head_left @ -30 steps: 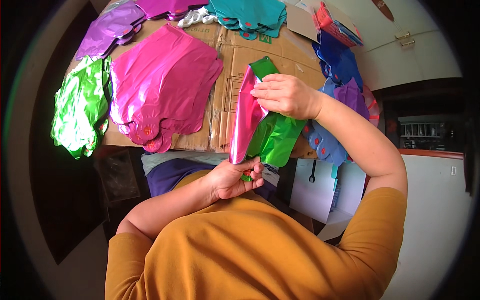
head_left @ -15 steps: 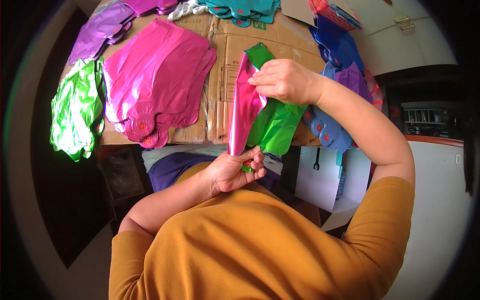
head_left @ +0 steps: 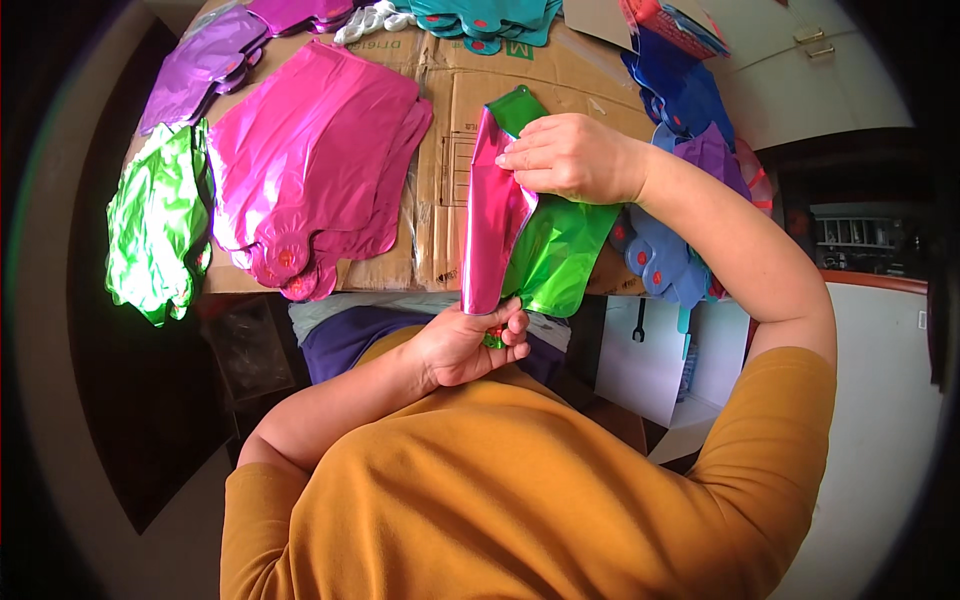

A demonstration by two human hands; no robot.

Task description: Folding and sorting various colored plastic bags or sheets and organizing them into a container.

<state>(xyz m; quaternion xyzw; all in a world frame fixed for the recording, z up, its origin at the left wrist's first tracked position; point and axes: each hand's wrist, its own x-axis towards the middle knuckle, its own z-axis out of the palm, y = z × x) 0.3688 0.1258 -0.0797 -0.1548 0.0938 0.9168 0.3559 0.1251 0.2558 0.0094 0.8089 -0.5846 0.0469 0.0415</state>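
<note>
A pink foil sheet and a green one, which look like flat, uninflated foil balloons, lie together between my hands over the table's near edge. The pink foil balloon (head_left: 485, 230) is on the left, its edge folded over. Beside and behind it shows the green foil balloon (head_left: 560, 250). My right hand (head_left: 575, 158) is closed, pinching both near their upper part, with its fingertips on the pink one. Below the edge, my left hand (head_left: 475, 342) closes on the lower end, where a green tip with a red spot shows between thumb and fingers.
Flattened cardboard (head_left: 450, 80) covers the table. Pink foil balloons (head_left: 310, 150) are stacked at left, beside bright green ones (head_left: 155, 225) and purple ones (head_left: 200, 65). Teal ones (head_left: 485, 15) lie at the far side. Blue ones (head_left: 665, 265) hang over the right edge near my right forearm.
Both hands keep their hold on the pink and green foil with almost no motion. The whole view has shifted slightly, so things at the right sit a little farther right.
</note>
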